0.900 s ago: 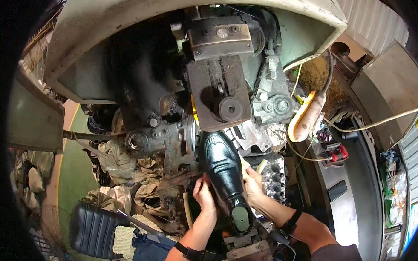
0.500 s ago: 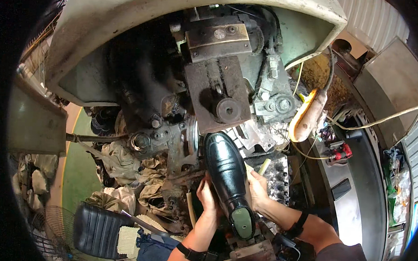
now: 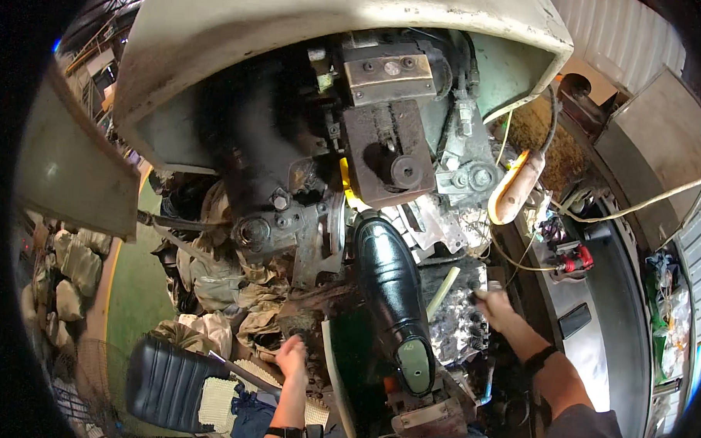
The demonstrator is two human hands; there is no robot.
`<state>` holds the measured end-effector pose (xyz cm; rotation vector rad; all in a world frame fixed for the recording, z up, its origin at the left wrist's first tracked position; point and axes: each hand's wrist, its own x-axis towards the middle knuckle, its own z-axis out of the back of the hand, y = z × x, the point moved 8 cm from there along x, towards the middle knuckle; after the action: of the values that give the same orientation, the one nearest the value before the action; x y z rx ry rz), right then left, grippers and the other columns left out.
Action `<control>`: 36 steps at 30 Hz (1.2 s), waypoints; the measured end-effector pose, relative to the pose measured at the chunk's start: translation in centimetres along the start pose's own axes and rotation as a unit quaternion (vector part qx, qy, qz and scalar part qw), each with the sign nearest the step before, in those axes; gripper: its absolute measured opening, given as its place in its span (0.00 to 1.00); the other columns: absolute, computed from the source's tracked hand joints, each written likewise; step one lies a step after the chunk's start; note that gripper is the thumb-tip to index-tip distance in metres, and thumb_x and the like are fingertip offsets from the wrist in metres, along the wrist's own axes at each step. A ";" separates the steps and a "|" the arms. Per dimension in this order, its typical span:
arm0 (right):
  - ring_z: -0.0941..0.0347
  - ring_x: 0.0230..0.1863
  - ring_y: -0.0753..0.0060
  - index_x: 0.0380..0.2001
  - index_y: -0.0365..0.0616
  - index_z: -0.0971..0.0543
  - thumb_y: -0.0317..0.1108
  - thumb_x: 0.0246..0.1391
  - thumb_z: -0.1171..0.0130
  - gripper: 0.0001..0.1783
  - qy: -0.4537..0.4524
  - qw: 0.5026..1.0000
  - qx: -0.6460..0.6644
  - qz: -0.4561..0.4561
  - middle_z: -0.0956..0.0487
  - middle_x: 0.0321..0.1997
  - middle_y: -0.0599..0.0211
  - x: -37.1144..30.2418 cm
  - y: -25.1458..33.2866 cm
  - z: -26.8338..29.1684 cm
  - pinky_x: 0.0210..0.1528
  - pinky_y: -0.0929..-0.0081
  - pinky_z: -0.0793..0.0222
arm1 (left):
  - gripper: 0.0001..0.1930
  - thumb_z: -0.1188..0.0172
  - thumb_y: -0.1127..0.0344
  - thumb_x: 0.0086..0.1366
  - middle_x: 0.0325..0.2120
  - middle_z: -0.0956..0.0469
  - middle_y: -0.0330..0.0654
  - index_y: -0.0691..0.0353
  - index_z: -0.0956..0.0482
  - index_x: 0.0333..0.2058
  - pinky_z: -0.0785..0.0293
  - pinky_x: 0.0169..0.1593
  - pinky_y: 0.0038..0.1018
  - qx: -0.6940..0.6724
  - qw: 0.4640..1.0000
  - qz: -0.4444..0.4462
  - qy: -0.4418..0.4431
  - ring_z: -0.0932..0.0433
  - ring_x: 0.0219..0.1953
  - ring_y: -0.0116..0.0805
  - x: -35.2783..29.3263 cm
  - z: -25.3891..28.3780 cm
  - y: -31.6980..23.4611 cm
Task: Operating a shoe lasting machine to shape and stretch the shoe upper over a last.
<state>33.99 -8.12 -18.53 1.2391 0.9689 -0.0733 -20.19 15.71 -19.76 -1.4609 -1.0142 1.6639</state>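
A glossy black leather shoe (image 3: 391, 274) stands toe-away in the machine, with a green shoe last (image 3: 415, 364) showing in its heel opening. Its toe lies just below the dark metal press block (image 3: 390, 155). My left hand (image 3: 290, 357) is to the left of the shoe, fingers curled at a dark part I cannot make out. On the right, my right hand (image 3: 494, 307) has its fingers drawn together at the edge of a grimy panel with several knobs (image 3: 459, 323); what they hold is unclear. Neither hand touches the shoe.
A pale machine hood (image 3: 335, 10) arches overhead. A lit lamp (image 3: 516, 186) hangs at the right of the press. Crumpled cloths (image 3: 217, 280) lie at the left, above a black padded seat (image 3: 167, 384). At the right runs a bench (image 3: 585, 358) with a dark flat object (image 3: 574, 320).
Both hands have let go of the shoe and moved apart, left hand leftward and down, right hand rightward. The shoe stays in the machine. The whole view has shifted slightly.
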 end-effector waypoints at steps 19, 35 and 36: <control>0.22 0.43 0.61 0.66 0.36 0.44 0.32 0.64 0.45 0.32 -0.055 0.998 0.028 -0.008 0.25 0.51 0.52 -4.6 -5.3 11.0 0.44 0.64 0.20 | 0.16 0.40 0.73 0.54 0.34 0.15 0.51 0.71 0.17 0.42 0.23 0.42 0.32 0.254 0.966 -0.050 -0.013 0.16 0.36 0.40 -6.0 2.9 6.3; 0.25 0.44 0.71 0.71 0.38 0.49 0.37 0.64 0.46 0.38 0.156 0.982 -0.030 0.103 0.25 0.50 0.60 -13.8 5.4 -6.0 0.49 0.68 0.25 | 0.18 0.43 0.75 0.54 0.41 0.17 0.52 0.71 0.19 0.45 0.27 0.52 0.30 0.223 0.958 -0.159 -0.089 0.19 0.45 0.40 -5.4 3.7 0.2; 0.25 0.45 0.71 0.71 0.42 0.49 0.41 0.65 0.45 0.39 0.188 0.976 -0.038 0.101 0.24 0.51 0.60 -14.1 5.2 -7.0 0.49 0.68 0.25 | 0.17 0.45 0.76 0.56 0.42 0.18 0.51 0.72 0.20 0.46 0.28 0.53 0.32 0.157 0.951 -0.241 -0.110 0.20 0.46 0.41 -5.5 3.5 -2.0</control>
<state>24.00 -6.62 -5.37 1.2982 1.1524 0.3672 -22.99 11.41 -15.25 -0.7553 -1.0628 1.5527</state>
